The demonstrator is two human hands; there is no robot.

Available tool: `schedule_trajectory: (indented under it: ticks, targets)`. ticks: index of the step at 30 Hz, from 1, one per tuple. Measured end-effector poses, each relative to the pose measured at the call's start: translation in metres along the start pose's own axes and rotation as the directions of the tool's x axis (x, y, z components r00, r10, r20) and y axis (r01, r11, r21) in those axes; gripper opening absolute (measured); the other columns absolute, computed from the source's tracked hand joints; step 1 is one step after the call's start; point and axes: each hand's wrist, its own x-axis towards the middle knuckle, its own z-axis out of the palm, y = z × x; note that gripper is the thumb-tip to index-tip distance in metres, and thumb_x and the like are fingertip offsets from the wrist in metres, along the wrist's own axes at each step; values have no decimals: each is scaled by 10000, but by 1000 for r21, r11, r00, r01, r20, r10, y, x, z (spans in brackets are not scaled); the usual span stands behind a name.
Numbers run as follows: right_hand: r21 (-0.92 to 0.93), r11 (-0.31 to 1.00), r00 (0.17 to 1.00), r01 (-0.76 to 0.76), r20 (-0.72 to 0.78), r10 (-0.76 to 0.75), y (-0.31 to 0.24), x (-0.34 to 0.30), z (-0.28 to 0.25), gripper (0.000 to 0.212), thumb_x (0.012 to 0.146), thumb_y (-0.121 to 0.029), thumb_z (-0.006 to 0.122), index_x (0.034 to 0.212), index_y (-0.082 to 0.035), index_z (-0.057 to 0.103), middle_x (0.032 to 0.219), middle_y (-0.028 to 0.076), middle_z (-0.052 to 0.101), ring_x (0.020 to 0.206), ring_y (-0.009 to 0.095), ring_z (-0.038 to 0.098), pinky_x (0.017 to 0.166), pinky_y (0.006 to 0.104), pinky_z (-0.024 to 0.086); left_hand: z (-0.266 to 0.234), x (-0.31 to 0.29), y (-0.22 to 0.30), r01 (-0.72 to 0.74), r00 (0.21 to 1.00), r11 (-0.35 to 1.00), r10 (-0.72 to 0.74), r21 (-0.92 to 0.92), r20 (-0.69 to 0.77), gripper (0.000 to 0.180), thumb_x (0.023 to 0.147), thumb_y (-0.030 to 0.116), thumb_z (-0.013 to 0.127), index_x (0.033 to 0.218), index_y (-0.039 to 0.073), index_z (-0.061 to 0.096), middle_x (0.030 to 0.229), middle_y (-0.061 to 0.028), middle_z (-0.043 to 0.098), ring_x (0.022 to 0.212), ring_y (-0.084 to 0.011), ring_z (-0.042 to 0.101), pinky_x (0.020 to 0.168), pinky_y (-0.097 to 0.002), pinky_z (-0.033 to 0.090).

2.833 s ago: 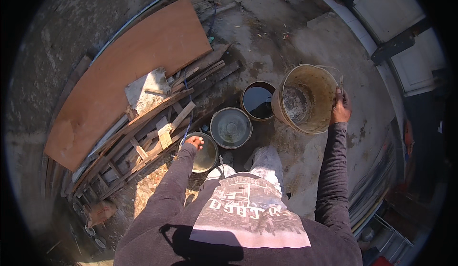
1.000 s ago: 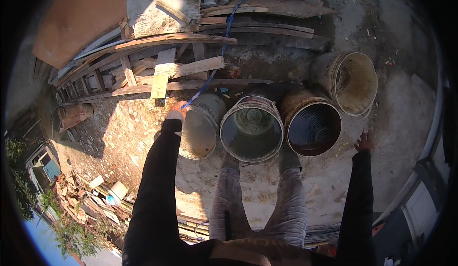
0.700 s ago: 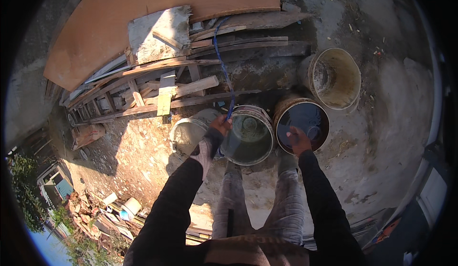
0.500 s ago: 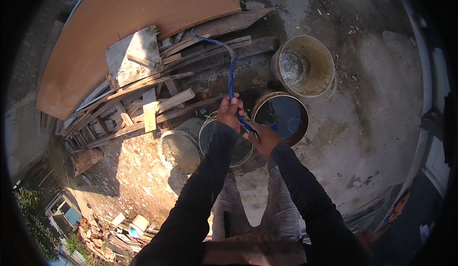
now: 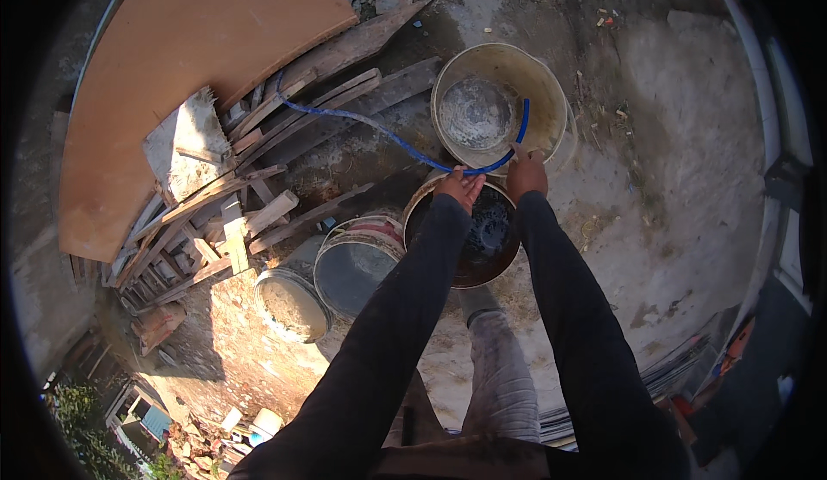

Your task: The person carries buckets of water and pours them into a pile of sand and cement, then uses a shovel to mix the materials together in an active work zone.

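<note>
A blue hose (image 5: 379,127) runs from the woodpile across to my hands, and its free end points into the large pale bucket (image 5: 450,136) with a crusted whitish bottom. My right hand (image 5: 526,173) grips the hose close to that end, at the bucket's near rim. Just left of it, my left hand (image 5: 461,189) has the hose between thumb and fingers. Beneath both hands stands a bucket of dark, rippled water (image 5: 482,243), partly covered by my hands and sleeves. Whether water flows from the hose is not clear.
Left of the dark-water bucket stand a bucket of greyish water (image 5: 357,265) and a smaller, murky one (image 5: 293,306). Beyond them lie scrap planks (image 5: 267,213) and a large brown board (image 5: 198,75). Rubble (image 5: 202,437) lies at the lower left.
Both hands have moved forward and right, from over the nearer buckets to the far one. The hose end has swung from near my right hand into the far bucket. My view has shifted right.
</note>
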Motion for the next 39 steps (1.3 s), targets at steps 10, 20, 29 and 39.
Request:
schedule_trajectory:
  ticks: [10,20,29,39]
  targets:
    - [345,928,989,-141,16,145,54,-72,19,418,836,-108,573,1247,-53,517,1086,199,536,988,354,557,840,427,460,21,16,20,143,984,729,-35,669,-173,495,883,416,611,1170,33,484,925,-87,645,715,-160,610,572,-316,510]
    - [288,950,993,-119,20,119,83,-118,33,297,870,-126,580,1158,-56,566,954,147,561,848,295,582,750,377,486,29,-15,67,-263,500,-471,680,842,536,522,779,260,702,1213,106,458,1315,-116,407,1239,-316,380,996,-496,314]
    - [55,955,917,-293,300,264,141,-303,11,355,811,-156,643,1145,-70,560,943,144,561,883,305,564,791,414,464,-45,-57,100,-116,758,-883,218,455,615,747,816,293,669,1447,241,272,1483,-63,274,1366,-335,251,1090,-572,209]
    - [-73,958,662,-279,708,247,97,-418,-41,693,813,-472,627,1299,-3,469,1186,233,581,1128,334,556,966,390,429,-182,-251,15,-270,954,-647,-77,713,291,436,819,319,610,1206,123,569,1357,-113,469,1294,-313,384,1038,-500,323]
